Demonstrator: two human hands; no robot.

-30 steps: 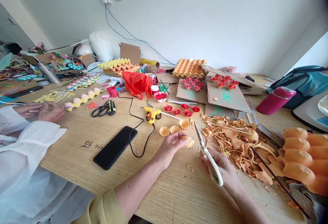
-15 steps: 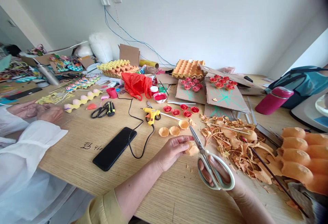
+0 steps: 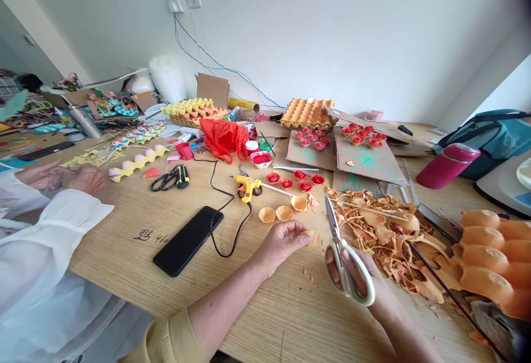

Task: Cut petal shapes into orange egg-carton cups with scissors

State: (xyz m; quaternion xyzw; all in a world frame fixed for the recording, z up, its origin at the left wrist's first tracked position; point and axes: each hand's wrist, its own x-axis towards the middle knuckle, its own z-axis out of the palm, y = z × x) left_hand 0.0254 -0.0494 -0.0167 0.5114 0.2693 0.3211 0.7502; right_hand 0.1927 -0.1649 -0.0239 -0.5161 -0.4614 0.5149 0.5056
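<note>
L hand pinches 1 orange carton pc., approx. mid-table; prob. v. light, stiffish but easily torn, so best held by its edge. R hand is clamped on scissors by the handles, blades nearly together. Wood table, L to R: phone, 5 red roses, scraps; pale wall behind.

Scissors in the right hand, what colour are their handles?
The handles are creamy white, seen best in the head view.

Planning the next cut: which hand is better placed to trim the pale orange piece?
Right, probably: the right hand holds the scissors close to the pale orange piece, which the left hand pinches.
</note>
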